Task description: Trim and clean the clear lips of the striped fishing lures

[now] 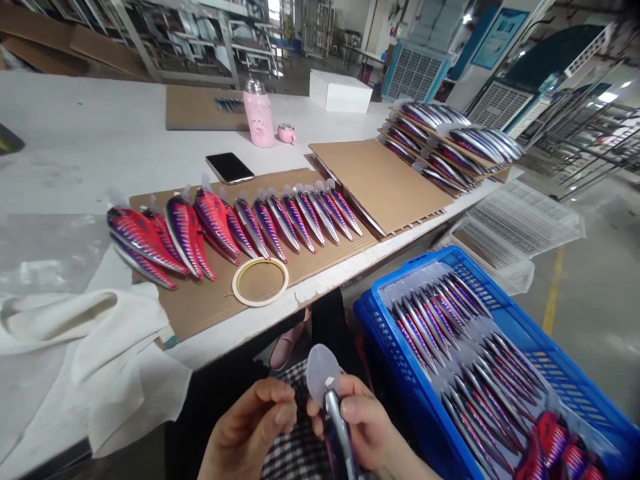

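My right hand (367,430) is closed round a silver and purple fishing lure (336,420), its clear plastic lip pointing up. My left hand (253,433) sits just left of it, fingers curled in a pinch close to the lure's nose; I cannot make out anything in them. Both hands are low, over my lap below the table's edge. On the table a cardboard sheet (210,307) carries a row of several red and purple lures (225,227), and a ring of tape (260,281) lies in front of them.
A blue crate (565,373) full of lures stands at my right. Stacked cardboard trays of lures (450,143) lie at the far right of the table, with a bare cardboard sheet (380,180), a phone (229,167), a pink bottle (259,115) and white cloth (100,347).
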`<state>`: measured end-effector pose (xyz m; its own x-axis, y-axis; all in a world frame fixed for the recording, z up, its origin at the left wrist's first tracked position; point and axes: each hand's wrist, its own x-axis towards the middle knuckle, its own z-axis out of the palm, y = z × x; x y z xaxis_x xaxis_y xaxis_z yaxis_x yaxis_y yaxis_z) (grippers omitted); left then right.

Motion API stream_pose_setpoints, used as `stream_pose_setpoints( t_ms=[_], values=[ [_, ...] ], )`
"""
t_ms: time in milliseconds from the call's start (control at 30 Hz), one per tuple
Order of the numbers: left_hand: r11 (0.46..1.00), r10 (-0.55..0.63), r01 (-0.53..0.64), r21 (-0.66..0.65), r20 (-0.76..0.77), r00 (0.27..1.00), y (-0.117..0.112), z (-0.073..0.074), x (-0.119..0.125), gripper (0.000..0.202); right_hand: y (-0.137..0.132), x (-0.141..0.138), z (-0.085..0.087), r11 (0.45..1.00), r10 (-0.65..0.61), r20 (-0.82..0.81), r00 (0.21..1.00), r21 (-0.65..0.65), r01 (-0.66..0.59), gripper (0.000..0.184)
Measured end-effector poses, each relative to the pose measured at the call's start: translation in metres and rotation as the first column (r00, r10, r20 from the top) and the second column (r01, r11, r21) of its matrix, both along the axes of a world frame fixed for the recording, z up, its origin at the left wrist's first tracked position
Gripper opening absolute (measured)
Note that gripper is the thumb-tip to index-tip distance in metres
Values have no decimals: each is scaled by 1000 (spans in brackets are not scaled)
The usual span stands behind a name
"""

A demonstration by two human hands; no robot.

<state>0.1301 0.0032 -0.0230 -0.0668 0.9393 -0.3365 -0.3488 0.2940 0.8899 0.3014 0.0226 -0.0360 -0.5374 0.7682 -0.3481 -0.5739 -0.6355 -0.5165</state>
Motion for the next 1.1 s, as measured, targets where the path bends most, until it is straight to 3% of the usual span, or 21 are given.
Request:
stream_pose_setpoints(
  t_ms=[167,333,567,700,900,1100],
  values=[
    [994,44,-48,-100,-35,998,-2,9,12,26,0,1,-1,1000,-26,-7,1000,1,26,30],
    [994,91,-99,-50,-132,987,-2,22,19,27,0,2,-1,1000,-20,-4,1000,-7,20,34],
    [1000,6,-9,-22,-120,993,-2,23,22,24,-1,3,0,1000,-23,12,1000,1,23,38],
    [999,-27,22,-24,-221,975,-2,30,20,19,-1,5,3,999,-39,48,998,32,38,39],
    [989,-54,105,107,-400,915,0,34,9,10,-5,6,8,993,-28,147,989,122,10,45],
    [982,-157,187,21,-455,877,2,36,7,13,-9,0,11,974,8,192,981,222,-51,48]
  ],
)
